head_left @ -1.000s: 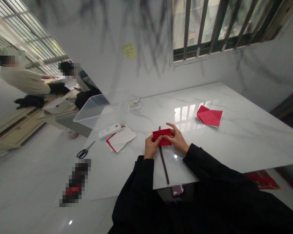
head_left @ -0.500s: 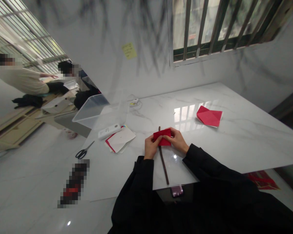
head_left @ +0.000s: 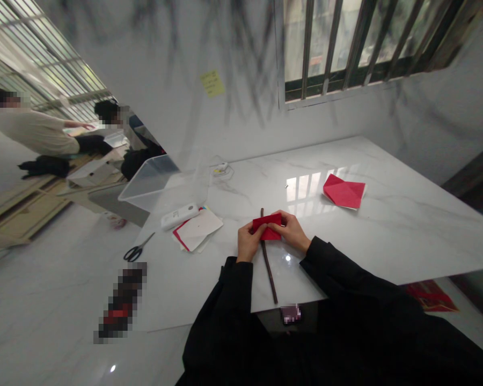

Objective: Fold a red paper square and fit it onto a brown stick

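Note:
A small folded piece of red paper is held up between both hands above the white marbled table. My left hand grips its left side, with the thumb on the near face. On the right side, my right hand pinches it the same way. The two thumbs almost meet at the paper's middle, and most of the other fingers are hidden behind it. A thin dark brown stick lies beneath the paper, its near end close to the table's front edge.
Another folded red paper lies to the right. Left are stacked papers, a white device, black-handled scissors and a clear plastic bin. A phone shows below the front edge. Two people sit at the far left.
Both hands keep their hold on the red paper in nearly the same place. Only a very slight shift of the whole view shows.

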The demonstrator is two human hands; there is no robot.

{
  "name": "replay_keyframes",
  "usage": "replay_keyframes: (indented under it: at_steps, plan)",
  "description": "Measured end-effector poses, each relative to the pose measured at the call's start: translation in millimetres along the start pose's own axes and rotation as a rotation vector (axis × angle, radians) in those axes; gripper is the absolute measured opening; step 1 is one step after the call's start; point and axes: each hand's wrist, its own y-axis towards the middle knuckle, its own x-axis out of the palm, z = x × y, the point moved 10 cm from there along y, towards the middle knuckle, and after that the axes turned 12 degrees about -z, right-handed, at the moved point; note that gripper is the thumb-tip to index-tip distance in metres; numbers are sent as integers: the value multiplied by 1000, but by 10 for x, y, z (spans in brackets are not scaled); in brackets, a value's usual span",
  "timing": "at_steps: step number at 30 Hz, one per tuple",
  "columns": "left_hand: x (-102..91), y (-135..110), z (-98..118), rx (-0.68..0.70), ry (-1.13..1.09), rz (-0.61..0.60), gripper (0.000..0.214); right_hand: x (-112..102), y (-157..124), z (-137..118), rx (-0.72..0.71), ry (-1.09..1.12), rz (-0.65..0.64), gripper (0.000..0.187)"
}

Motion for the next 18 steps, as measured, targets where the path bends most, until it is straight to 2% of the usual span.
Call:
replay_keyframes:
  at_steps: [18]
  plan:
    - [54, -79, 62, -6, -1, 0, 40, -6, -39, 64, 30, -2, -16, 29]
